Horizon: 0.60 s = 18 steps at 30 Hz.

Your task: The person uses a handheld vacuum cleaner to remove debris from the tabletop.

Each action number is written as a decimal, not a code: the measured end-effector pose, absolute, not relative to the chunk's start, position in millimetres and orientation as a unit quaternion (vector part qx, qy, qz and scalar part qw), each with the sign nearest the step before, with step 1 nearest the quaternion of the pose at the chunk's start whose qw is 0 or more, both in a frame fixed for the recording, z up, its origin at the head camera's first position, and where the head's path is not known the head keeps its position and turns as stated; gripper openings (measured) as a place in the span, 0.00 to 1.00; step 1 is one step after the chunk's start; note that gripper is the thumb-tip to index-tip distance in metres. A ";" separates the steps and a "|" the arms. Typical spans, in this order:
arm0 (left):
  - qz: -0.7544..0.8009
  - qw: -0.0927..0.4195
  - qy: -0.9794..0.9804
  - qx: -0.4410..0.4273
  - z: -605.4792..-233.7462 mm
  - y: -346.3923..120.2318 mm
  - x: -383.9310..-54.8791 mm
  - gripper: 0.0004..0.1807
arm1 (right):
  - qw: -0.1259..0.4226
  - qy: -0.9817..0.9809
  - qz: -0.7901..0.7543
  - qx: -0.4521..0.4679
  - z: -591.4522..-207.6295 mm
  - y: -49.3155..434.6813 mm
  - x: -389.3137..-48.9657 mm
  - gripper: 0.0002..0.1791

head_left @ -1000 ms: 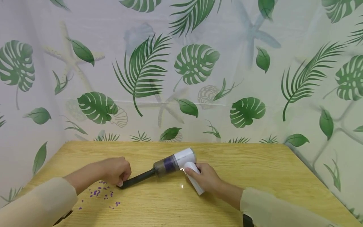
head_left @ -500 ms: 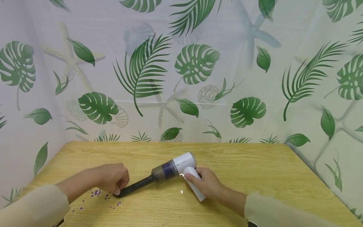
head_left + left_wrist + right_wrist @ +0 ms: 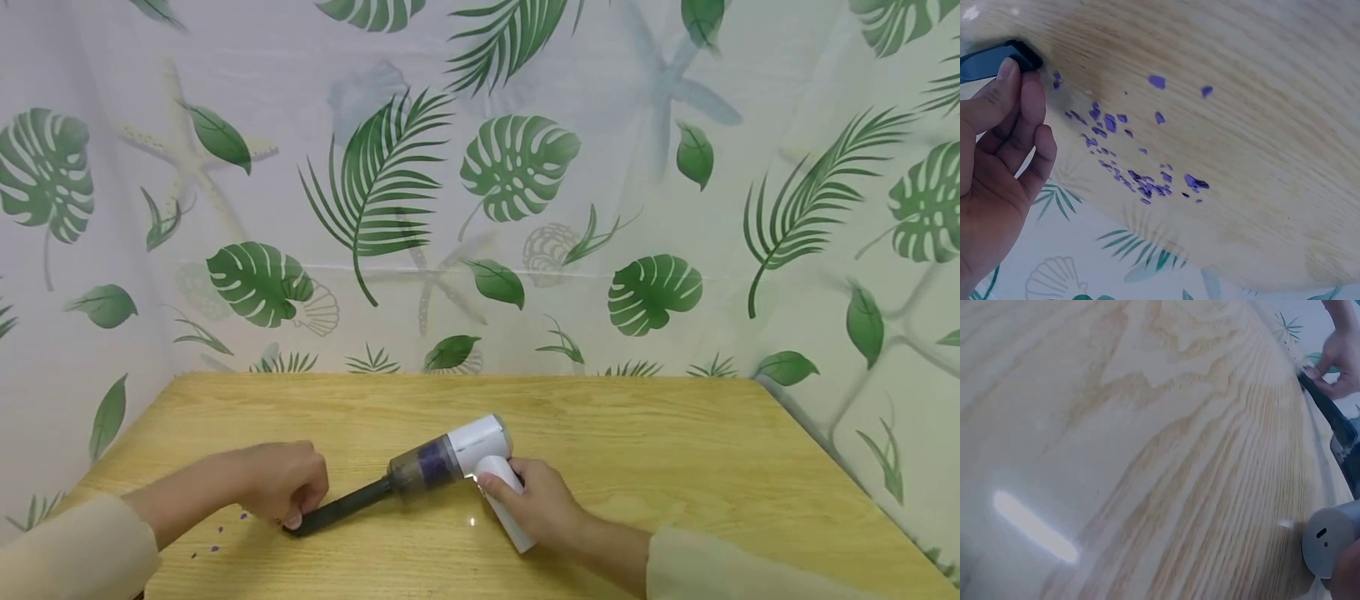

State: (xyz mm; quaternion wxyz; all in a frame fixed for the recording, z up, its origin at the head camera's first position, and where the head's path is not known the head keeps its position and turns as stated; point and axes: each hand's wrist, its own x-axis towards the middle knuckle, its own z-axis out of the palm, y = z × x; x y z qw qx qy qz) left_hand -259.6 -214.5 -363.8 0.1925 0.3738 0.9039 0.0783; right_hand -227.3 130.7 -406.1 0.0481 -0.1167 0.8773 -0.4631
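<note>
A white handheld vacuum cleaner [image 3: 477,443] with a smoky clear dust cup [image 3: 405,473] slants across the table in the head view. My right hand [image 3: 543,504] grips its white handle. At the far end of its long black nozzle [image 3: 348,506], my left hand [image 3: 281,485] pinches the tip between thumb and fingers. The left wrist view shows the thumb on top of the nozzle tip [image 3: 997,60], low over the wood. Small purple scraps [image 3: 1110,123] lie scattered beside the tip. Most of them are hidden behind the left hand and forearm in the head view.
A wood-grain table [image 3: 660,467] spreads beneath both hands. White sheeting printed with green leaves [image 3: 521,167] hangs behind the table and along both sides. A bright light reflection [image 3: 1035,526] shows on the tabletop in the right wrist view.
Both hands have brought the vacuum cleaner toward the front left. The nozzle tip now sits where several purple scraps showed earlier, and fewer scraps are visible in the head view.
</note>
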 end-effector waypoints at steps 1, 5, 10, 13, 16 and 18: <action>0.074 0.182 0.904 0.380 -363.4 -216.2 -262.2 0.16 | 0.047 0.878 -0.463 -0.110 -405.7 128.6 -226.7 0.22; 0.045 0.140 0.909 0.390 -362.0 -218.5 -277.5 0.16 | 0.035 0.885 -0.458 -0.075 -403.6 121.8 -227.5 0.24; 0.014 0.117 0.921 0.372 -360.6 -218.2 -294.4 0.17 | 0.019 0.890 -0.452 -0.058 -403.9 114.1 -236.7 0.26; 0.009 0.104 0.923 0.370 -360.7 -221.9 -302.3 0.16 | 0.012 0.890 -0.452 -0.053 -404.1 107.8 -242.9 0.26; 0.010 0.096 0.928 0.361 -360.5 -228.5 -310.3 0.15 | 0.004 0.888 -0.458 -0.052 -403.9 99.0 -248.2 0.25; 0.011 0.089 0.930 0.357 -361.1 -234.0 -316.7 0.15 | 0.001 0.884 -0.464 -0.051 -404.2 92.1 -251.9 0.25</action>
